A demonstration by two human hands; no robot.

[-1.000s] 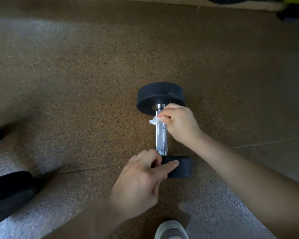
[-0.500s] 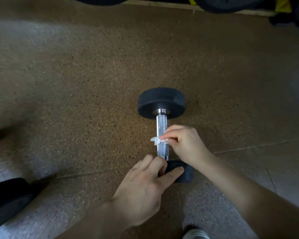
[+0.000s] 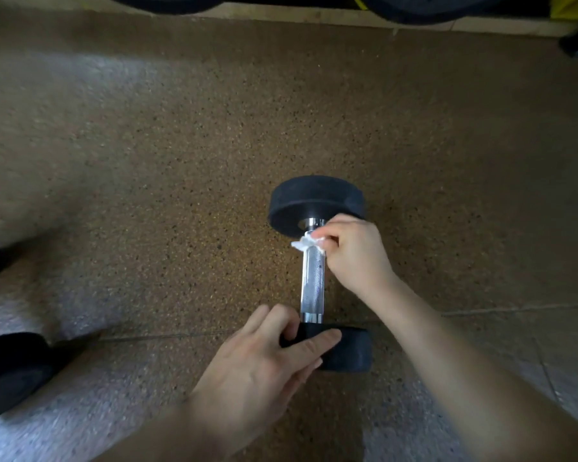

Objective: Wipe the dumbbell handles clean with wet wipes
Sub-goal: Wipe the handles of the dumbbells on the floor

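Right hand [image 3: 356, 253] pinching wipe [image 3: 306, 243] against dumbbell [image 3: 312, 278] handle's far end; left hand [image 3: 264, 358] gripping near weight, thumb lying across top, forearm angling in.

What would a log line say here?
right hand: pinches wet wipe on dumbbell handle, far end | left hand: grips near weight

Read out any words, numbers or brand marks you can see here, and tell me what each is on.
No text can be read anywhere in this view.
The far weight head and near weight head show plain black rubber, no number or brand.
The handle shows only knurling; the wet wipe in the right hand is blank.
The yellow thing at the top edge is cut off and blurred.
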